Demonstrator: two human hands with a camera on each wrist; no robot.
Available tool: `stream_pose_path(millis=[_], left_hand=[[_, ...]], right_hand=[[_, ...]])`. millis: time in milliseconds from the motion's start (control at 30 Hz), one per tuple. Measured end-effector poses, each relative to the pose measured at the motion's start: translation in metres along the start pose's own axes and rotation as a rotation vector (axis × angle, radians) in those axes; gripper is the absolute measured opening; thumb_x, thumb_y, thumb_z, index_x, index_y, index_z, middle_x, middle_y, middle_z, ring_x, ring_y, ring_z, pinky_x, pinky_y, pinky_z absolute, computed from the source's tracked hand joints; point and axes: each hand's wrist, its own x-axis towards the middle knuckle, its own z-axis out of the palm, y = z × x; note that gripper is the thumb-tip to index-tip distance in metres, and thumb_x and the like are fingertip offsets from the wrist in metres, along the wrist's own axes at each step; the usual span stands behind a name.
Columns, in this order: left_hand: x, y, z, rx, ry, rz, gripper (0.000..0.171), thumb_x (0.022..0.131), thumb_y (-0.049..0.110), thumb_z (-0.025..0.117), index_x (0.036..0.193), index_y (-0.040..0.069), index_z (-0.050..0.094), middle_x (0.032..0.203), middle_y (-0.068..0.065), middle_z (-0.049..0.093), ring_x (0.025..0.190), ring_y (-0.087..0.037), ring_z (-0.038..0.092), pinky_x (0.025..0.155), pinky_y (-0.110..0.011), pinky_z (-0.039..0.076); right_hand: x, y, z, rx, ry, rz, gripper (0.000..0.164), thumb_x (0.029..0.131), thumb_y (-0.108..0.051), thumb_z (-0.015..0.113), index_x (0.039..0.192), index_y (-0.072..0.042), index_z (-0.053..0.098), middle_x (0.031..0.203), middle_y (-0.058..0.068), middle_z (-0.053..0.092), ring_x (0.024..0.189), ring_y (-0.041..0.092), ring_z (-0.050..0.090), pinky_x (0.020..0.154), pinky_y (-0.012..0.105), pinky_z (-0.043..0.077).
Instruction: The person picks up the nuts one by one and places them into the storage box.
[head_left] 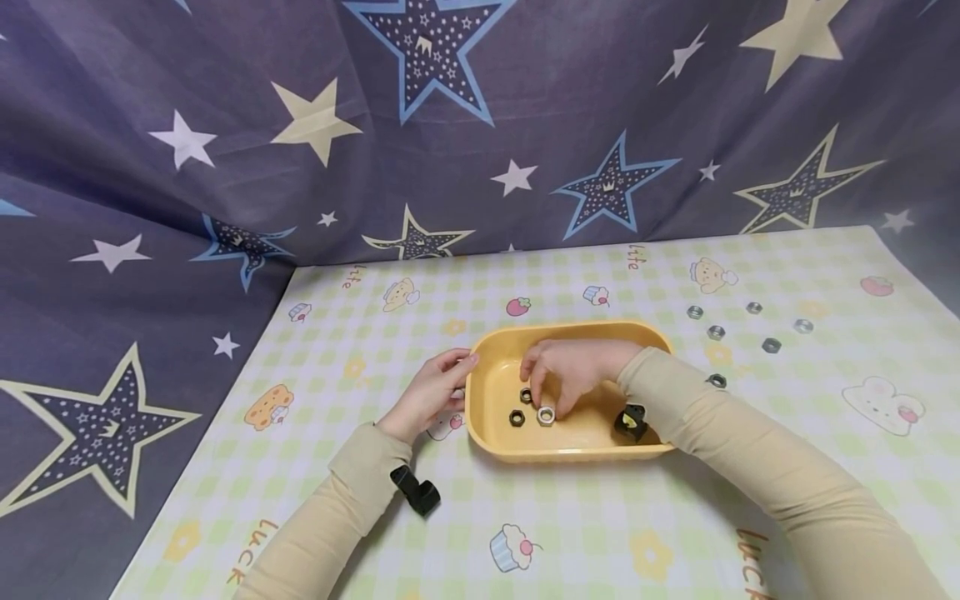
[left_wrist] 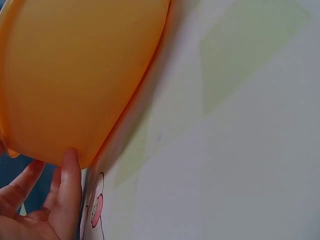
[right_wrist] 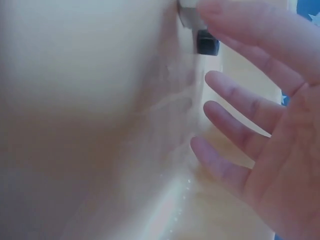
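Note:
A yellow plastic bin (head_left: pixel 570 454) stands on the table, with small hex nuts on its floor. My left hand (head_left: pixel 431 392) holds the bin's left end; in the left wrist view its fingers (left_wrist: pixel 71 172) rest against the outer wall. My right hand (head_left: pixel 573 371) reaches down inside the bin and pinches a silver hex nut (head_left: pixel 546 416) near the floor. Beside that nut lie two dark hex nuts, one nearer the front (head_left: pixel 517 418) and one farther back (head_left: pixel 526 396). In the right wrist view the thumb is at the silver nut (right_wrist: pixel 190 15), while the other fingers are spread.
Right of the bin, several loose hex nuts (head_left: pixel 716 332) lie on the checked tablecloth (head_left: pixel 420 550); one dark nut (head_left: pixel 717 381) is close to the right sleeve. A dark star-patterned curtain (head_left: pixel 480 183) hangs behind the table. Black camera straps (head_left: pixel 416 492) are on the wrists.

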Motion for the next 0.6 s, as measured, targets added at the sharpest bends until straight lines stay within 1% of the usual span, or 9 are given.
stream_pose_path(millis=[133, 233, 367, 467, 600], left_hand=[[0.0, 0.001, 0.0, -0.001, 0.003, -0.003, 0.037, 0.098, 0.029, 0.052, 0.127, 0.006, 0.054, 0.095, -0.004, 0.062, 0.072, -0.008, 0.061, 0.06, -0.024, 0.055], [0.0, 0.001, 0.001, -0.002, 0.003, -0.003, 0.037, 0.098, 0.029, 0.052, 0.126, 0.006, 0.054, 0.095, -0.004, 0.062, 0.072, -0.008, 0.061, 0.06, -0.024, 0.055], [0.0, 0.001, 0.001, -0.003, 0.002, 0.003, 0.037, 0.098, 0.029, 0.052, 0.126, 0.005, 0.054, 0.094, -0.003, 0.062, 0.071, -0.008, 0.061, 0.06, -0.024, 0.055], [0.0, 0.001, 0.001, -0.006, 0.001, 0.003, 0.037, 0.098, 0.029, 0.052, 0.126, 0.005, 0.054, 0.092, -0.002, 0.062, 0.07, -0.008, 0.061, 0.06, -0.024, 0.055], [0.0, 0.001, 0.001, -0.019, -0.003, -0.006, 0.035, 0.098, 0.027, 0.053, 0.125, 0.005, 0.055, 0.09, -0.001, 0.061, 0.068, -0.008, 0.06, 0.06, -0.024, 0.055]], right_hand=[[-0.003, -0.001, -0.004, 0.026, 0.008, -0.001, 0.025, 0.067, -0.012, 0.079, 0.091, -0.015, 0.074, 0.123, 0.01, 0.056, 0.118, 0.027, 0.047, 0.108, 0.044, 0.034], [-0.004, -0.002, -0.007, 0.044, 0.022, -0.01, 0.027, 0.069, -0.013, 0.078, 0.095, -0.012, 0.073, 0.118, 0.009, 0.058, 0.115, 0.026, 0.05, 0.107, 0.044, 0.035], [-0.005, -0.001, -0.01, 0.051, 0.044, -0.018, 0.028, 0.071, -0.016, 0.077, 0.098, -0.01, 0.071, 0.111, 0.006, 0.061, 0.109, 0.023, 0.054, 0.103, 0.04, 0.04], [-0.005, 0.0, -0.011, 0.05, 0.058, -0.011, 0.027, 0.073, -0.017, 0.076, 0.098, -0.01, 0.071, 0.107, 0.004, 0.063, 0.105, 0.021, 0.056, 0.1, 0.037, 0.043], [-0.006, 0.001, -0.012, 0.066, 0.062, 0.012, 0.024, 0.077, -0.017, 0.072, 0.1, -0.009, 0.071, 0.105, 0.004, 0.064, 0.104, 0.022, 0.057, 0.099, 0.038, 0.043]])
